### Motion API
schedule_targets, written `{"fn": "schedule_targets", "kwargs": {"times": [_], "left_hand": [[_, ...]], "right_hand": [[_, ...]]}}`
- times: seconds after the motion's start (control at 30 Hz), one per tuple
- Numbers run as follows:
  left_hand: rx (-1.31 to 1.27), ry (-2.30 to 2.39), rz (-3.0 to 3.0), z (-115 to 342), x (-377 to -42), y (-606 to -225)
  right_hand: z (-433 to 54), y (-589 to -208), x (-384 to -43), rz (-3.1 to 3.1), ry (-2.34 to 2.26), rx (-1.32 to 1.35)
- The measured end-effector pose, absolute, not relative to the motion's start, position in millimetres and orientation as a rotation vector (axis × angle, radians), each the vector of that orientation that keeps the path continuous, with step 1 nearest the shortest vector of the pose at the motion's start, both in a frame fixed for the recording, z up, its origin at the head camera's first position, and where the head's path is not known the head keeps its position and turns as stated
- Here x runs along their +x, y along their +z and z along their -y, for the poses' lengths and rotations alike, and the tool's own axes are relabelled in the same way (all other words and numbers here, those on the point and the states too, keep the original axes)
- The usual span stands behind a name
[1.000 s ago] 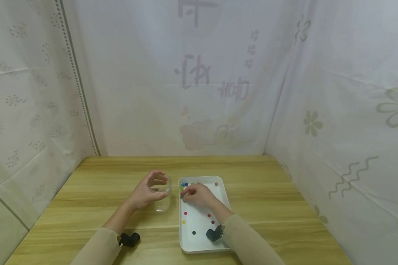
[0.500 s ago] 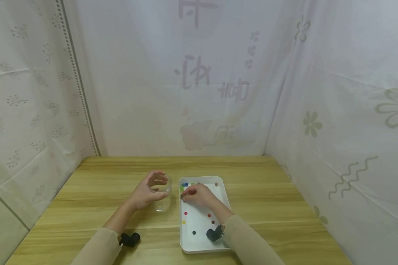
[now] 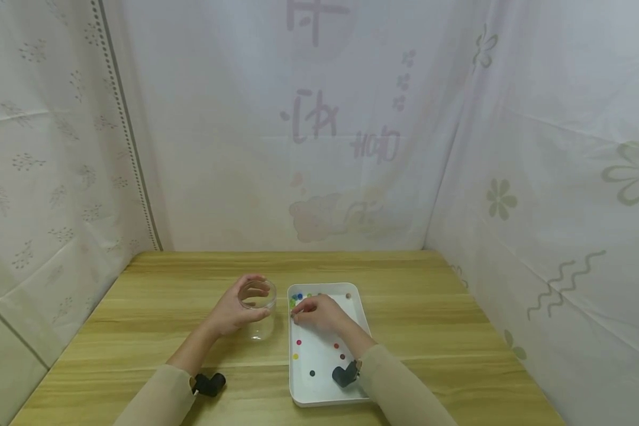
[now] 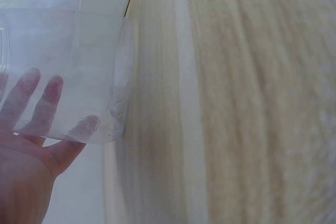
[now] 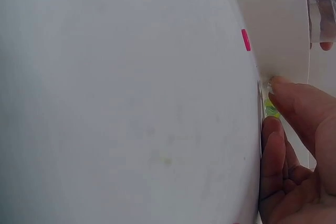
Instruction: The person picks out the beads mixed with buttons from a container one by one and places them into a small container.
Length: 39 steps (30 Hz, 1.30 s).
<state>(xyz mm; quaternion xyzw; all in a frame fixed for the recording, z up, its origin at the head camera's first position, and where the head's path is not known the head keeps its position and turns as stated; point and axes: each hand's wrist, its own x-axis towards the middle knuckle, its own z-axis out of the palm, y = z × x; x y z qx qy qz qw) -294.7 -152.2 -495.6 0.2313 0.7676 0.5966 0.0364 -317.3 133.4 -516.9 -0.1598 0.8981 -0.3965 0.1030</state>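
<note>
We found the right hand's grip [image 3: 319,313] at the tray's [image 3: 322,387] left wall, beside a green piece [image 5: 272,109]; whether it pinched anything we couldn't tell. Just outside that wall, the left hand [image 3: 236,310] clasped the clear jar [image 3: 260,326], mouth up.

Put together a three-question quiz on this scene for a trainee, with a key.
1. Multiple choice: which hand grips the clear jar? a) right only, b) left only, c) both.
2. Fill in: by the left wall of the white tray, the piece just nearer the person than the pink piece is ____.
3. True or false: the clear jar is inside the white tray.

Key:
1. b, the left hand.
2. Yellow.
3. False; it is left of the tray.
</note>
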Motion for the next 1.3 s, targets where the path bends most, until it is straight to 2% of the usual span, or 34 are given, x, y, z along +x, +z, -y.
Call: {"fn": "schedule_targets", "kwargs": {"times": [1.3], "left_hand": [[0.743,1.833,-2.364,153.4,-295.1,-498.9]], "right_hand": [[-135.9,-514.2,-316.6,-2.565,-1.247,-0.419]]}}
